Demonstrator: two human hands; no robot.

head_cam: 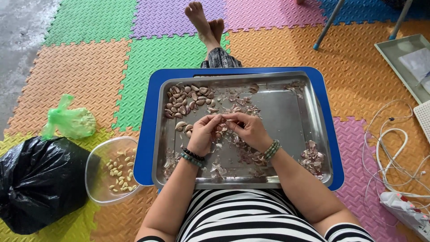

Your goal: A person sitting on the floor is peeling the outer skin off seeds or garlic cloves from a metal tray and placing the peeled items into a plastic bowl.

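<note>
My left hand [204,134] and my right hand [248,130] meet over the middle of a metal tray [291,116], both pinching one small garlic clove [225,121] between the fingertips. Unpeeled garlic cloves [186,101] lie heaped in the tray's far left corner. Papery garlic skins [313,157] are scattered across the tray floor, thickest under my hands and at the right. The tray rests on a blue lap table [143,134]. A clear plastic container [112,172] with peeled cloves stands on the floor to the left.
A black plastic bag [40,183] and a green plastic bag [69,121] lie at the left on coloured foam mats. White cables [394,148] and a power strip [410,210] lie at the right. Crossed bare feet [206,22] stretch ahead.
</note>
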